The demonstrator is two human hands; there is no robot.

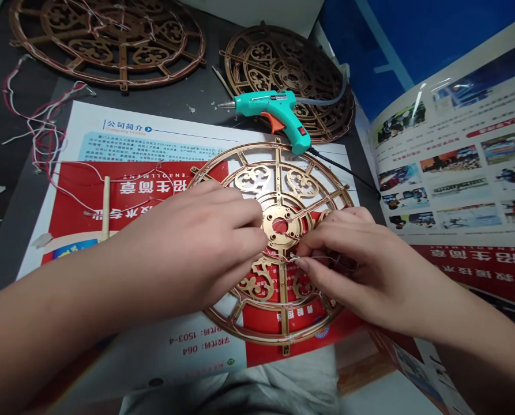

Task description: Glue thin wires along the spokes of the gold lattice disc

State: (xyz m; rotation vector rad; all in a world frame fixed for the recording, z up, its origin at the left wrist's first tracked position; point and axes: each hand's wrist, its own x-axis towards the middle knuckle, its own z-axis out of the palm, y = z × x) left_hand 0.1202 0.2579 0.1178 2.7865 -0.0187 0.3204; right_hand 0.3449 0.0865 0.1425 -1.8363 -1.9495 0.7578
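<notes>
At the near edge, grey cloth [240, 386] lies below a printed sheet [78, 190], and on this sheet rests the gold round frame [278, 242], between the two hands. The frame lies flat. Being round, it has no real long axis, but one pair of spokes runs almost straight from near to far, through the hub.

The right hand [352, 262] is pinched closed, with thumb and forefinger on a thin wire [292, 259], just near of the hub. The wire there runs roughly from left to right, across the near spoke. The left hand [214, 248] is curled above the left side of the frame; its fingertips are hidden, so I cannot tell what it holds.

In my judgement, a strong pull could break this wire or slip it from the pinch, because it is so fine. The frame might also turn under the hands, as no palm seems to press it down.

Farther, the green glue gun [289, 112] points its nozzle to the left. Its handle is close to the far rim, so a turning frame could perhaps knock it.
</notes>
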